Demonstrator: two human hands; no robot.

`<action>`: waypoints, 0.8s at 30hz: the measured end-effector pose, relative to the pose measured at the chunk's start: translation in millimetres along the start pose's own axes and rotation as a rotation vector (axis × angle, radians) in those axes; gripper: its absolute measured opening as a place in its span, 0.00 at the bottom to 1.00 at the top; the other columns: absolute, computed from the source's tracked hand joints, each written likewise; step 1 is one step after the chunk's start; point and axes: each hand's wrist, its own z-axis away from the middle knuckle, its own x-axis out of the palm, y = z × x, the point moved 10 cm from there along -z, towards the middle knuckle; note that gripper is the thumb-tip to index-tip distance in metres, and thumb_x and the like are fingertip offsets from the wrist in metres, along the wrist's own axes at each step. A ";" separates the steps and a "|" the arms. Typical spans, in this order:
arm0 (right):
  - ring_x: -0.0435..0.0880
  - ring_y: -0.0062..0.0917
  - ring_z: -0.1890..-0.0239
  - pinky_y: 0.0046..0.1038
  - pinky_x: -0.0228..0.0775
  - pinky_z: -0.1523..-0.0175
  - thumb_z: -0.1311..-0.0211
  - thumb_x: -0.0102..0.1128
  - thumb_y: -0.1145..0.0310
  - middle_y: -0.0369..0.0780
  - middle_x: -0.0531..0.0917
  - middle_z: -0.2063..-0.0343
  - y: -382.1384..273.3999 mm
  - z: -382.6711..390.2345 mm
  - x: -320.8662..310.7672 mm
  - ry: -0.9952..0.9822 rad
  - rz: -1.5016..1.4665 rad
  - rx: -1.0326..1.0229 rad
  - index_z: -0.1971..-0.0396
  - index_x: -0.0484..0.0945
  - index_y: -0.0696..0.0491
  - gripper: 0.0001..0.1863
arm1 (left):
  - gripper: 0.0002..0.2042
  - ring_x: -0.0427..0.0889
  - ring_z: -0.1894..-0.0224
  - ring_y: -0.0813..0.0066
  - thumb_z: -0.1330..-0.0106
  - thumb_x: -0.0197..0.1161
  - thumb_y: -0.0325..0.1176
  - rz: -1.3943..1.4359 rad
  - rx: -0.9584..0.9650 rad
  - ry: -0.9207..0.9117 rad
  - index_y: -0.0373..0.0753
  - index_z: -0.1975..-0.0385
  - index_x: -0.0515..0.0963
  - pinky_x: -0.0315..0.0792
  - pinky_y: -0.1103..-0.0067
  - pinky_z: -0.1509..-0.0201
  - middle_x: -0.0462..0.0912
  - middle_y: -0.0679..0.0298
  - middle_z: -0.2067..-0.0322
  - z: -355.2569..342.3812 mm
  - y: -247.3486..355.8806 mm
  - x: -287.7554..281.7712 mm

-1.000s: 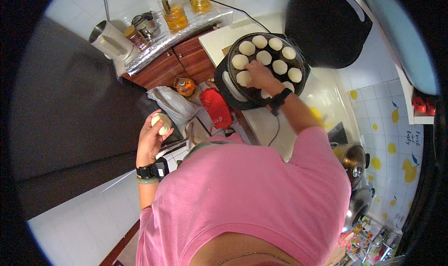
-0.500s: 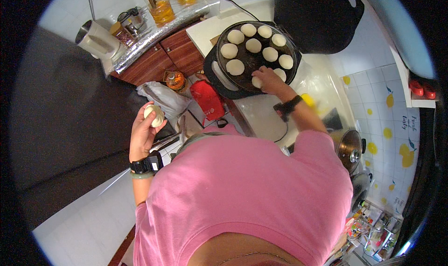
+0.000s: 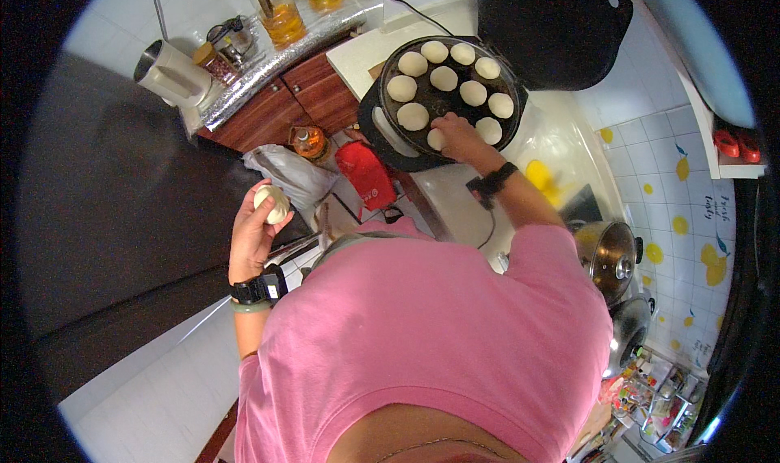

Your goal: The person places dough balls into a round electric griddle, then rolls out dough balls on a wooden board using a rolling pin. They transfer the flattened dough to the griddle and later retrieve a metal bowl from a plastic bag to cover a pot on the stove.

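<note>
Away from my body, my left hand (image 3: 249,234) holds a pale, smooth dough ball (image 3: 271,204), its fingers and thumb wrapped round it. My right hand (image 3: 465,141) reaches over the near edge of a round black electric griddle (image 3: 443,108), palm down. Its fingertips grip a flattened dough round (image 3: 436,140) at the griddle's near side, partly hidden by the fingers. Several more white dough rounds lie spaced over the plate; one dough round (image 3: 488,130) sits just right of my right hand.
The griddle's black lid (image 3: 552,32) stands open behind it. Lidded pots (image 3: 605,260) are at the right. A foil-covered ledge (image 3: 268,65) at the far left bears jars and a blender-like jug (image 3: 172,74). Below lie a red bag (image 3: 366,173) and a white plastic bag (image 3: 294,178).
My right hand has shifted slightly left along the griddle's near side, and the dough round under its fingers has moved with it. The left hand still holds its ball.
</note>
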 end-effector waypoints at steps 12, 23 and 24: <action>0.69 0.42 0.56 0.37 0.63 0.51 0.64 0.58 0.81 0.44 0.71 0.62 -1.6 0.6 -2.9 0.066 -0.112 -0.106 0.61 0.69 0.52 0.24 | 0.16 0.76 0.61 0.75 0.40 0.56 0.31 0.002 -0.026 -0.016 0.42 0.52 0.66 0.77 0.76 0.60 0.74 0.65 0.62 -3.6 -2.9 4.0; 0.69 0.42 0.56 0.38 0.63 0.51 0.65 0.60 0.81 0.43 0.71 0.63 -2.8 2.1 -6.3 0.094 -0.129 -0.090 0.62 0.70 0.50 0.23 | 0.16 0.76 0.61 0.76 0.40 0.56 0.32 -0.031 -0.019 0.005 0.43 0.52 0.66 0.76 0.77 0.59 0.75 0.65 0.62 -5.2 -3.4 1.9; 0.69 0.42 0.57 0.38 0.63 0.51 0.65 0.60 0.81 0.43 0.71 0.63 -3.2 2.3 -6.3 0.097 -0.121 -0.097 0.62 0.70 0.50 0.23 | 0.16 0.76 0.61 0.76 0.40 0.56 0.32 -0.019 -0.017 -0.030 0.43 0.52 0.66 0.76 0.77 0.59 0.75 0.65 0.62 -4.8 -3.1 5.6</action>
